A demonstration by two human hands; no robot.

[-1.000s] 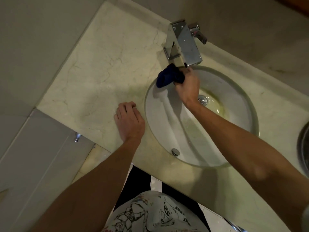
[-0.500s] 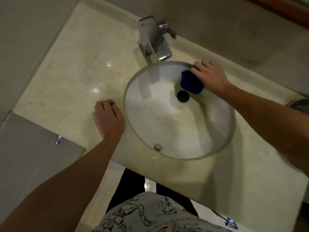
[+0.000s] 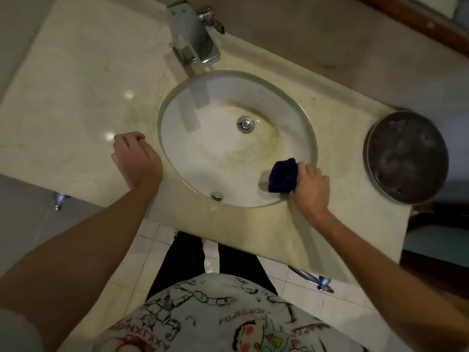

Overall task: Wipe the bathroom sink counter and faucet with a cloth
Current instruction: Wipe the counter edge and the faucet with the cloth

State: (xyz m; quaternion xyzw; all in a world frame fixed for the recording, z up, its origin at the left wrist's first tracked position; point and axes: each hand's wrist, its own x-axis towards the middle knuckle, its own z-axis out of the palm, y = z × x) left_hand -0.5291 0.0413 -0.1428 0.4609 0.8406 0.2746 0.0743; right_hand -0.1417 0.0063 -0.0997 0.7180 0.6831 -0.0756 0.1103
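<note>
A round white sink [image 3: 215,153] is set into a pale marble counter [image 3: 83,80]. My right hand [image 3: 311,189] grips a bunched dark blue cloth [image 3: 283,175] and holds it against the basin's near right wall, just inside the rim. My left hand [image 3: 135,160] rests on the counter at the sink's left edge, fingers curled under, holding nothing. A square chrome faucet [image 3: 194,38] stands behind the basin, with its lever to the right. A chrome drain [image 3: 245,123] sits in the stained bottom of the bowl.
A round dark metal bowl [image 3: 406,158] sits on the counter's right end. The counter's front edge runs just before my legs, above a white tiled floor [image 3: 144,252]. A wall closes the back, and chrome fittings [image 3: 322,282] hang under the counter.
My right hand has carried the cloth from under the faucet, across the back right of the basin, down to its near right wall. My left hand has stayed on the counter.
</note>
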